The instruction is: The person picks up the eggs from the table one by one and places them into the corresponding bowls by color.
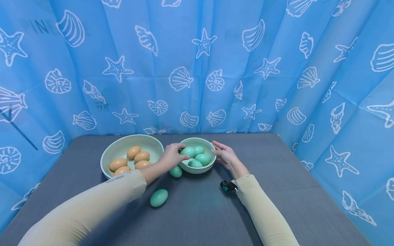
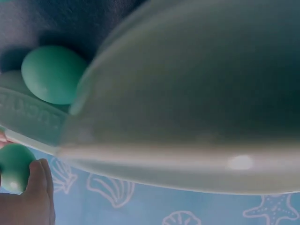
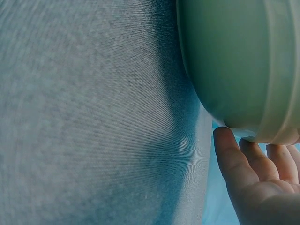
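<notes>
My left hand (image 1: 171, 156) reaches over the left rim of the small pale green bowl (image 1: 197, 170) and pinches a green egg (image 1: 186, 152) between thumb and fingers. In the left wrist view, the same egg (image 2: 15, 168) shows at the lower left beside the fingers. Several other green eggs (image 1: 202, 159) lie inside this bowl. My right hand (image 1: 227, 156) holds the bowl at its right side, the thumb at the rim and the fingers against the outer wall. The right wrist view shows those fingers (image 3: 234, 161) touching the bowl's outside (image 3: 229, 65).
A larger pale green bowl (image 1: 106, 153) with several brown eggs (image 1: 118, 164) stands to the left. One green egg (image 1: 175, 171) lies on the grey table (image 1: 197, 218) between the bowls, another (image 1: 159, 197) nearer the front. A blue shell-patterned curtain (image 1: 197, 68) hangs behind.
</notes>
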Demonstrator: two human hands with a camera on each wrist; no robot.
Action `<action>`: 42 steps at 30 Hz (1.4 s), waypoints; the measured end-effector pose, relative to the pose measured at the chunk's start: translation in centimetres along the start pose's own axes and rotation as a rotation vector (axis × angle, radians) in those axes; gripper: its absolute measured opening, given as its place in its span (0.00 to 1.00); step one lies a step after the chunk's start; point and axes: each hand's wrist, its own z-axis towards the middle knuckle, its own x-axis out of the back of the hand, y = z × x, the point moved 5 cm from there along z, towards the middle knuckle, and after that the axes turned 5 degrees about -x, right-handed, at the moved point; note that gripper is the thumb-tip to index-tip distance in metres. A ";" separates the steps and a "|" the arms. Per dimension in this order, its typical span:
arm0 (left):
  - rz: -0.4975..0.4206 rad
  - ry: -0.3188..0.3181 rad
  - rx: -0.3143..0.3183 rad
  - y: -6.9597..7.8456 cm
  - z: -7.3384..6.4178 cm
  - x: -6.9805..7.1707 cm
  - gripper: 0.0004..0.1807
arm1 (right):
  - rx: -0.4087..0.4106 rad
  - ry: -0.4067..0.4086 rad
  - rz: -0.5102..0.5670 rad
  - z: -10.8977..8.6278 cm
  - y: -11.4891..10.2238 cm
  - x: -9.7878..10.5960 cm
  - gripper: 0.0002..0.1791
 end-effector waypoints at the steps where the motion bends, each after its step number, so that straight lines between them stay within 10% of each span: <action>1: 0.002 -0.002 0.002 -0.1 0.3 -0.1 0.26 | 0.001 0.000 0.000 0.0 0.0 0.0 0.33; 26: 0.179 -0.118 0.167 -1.6 4.3 -3.9 0.27 | -0.012 0.009 -0.011 0.0 0.3 0.2 0.33; 42: 0.358 -0.170 0.142 -1.9 5.0 -4.1 0.28 | -0.008 0.001 -0.008 -0.3 -0.1 0.0 0.33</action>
